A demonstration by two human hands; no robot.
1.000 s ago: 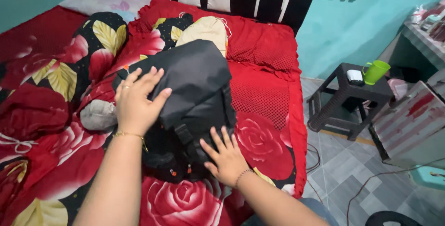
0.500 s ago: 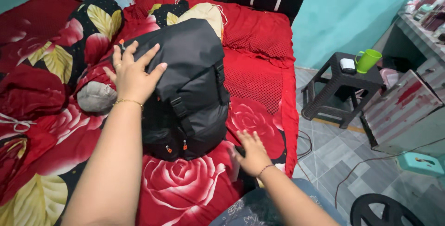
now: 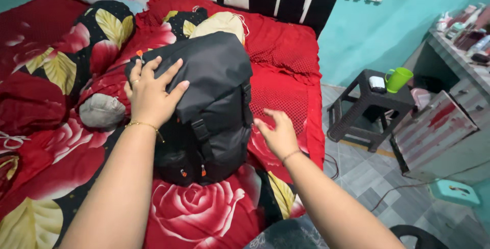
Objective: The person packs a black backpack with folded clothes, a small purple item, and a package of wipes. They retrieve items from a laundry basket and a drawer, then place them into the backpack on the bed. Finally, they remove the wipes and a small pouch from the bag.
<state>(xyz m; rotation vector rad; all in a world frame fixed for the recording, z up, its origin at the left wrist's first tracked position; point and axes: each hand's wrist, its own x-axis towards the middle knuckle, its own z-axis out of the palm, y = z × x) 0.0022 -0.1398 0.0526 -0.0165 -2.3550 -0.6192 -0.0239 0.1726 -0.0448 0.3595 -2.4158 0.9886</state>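
Black backpack [image 3: 212, 103] lies buckled shut on the bed [image 3: 286, 65], my left hand [image 3: 151, 95] flat on it, fingers spread, my right hand [image 3: 277, 134] open beside it, gripping nothing yet.

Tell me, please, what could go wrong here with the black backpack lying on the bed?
Only the left hand presses on the black backpack; the right hand hovers open beside it, so the bag might tip or slide on the soft red bedding. The backpack lies near the bed's edge toward the tiled floor, so a hard tug could drag it off.
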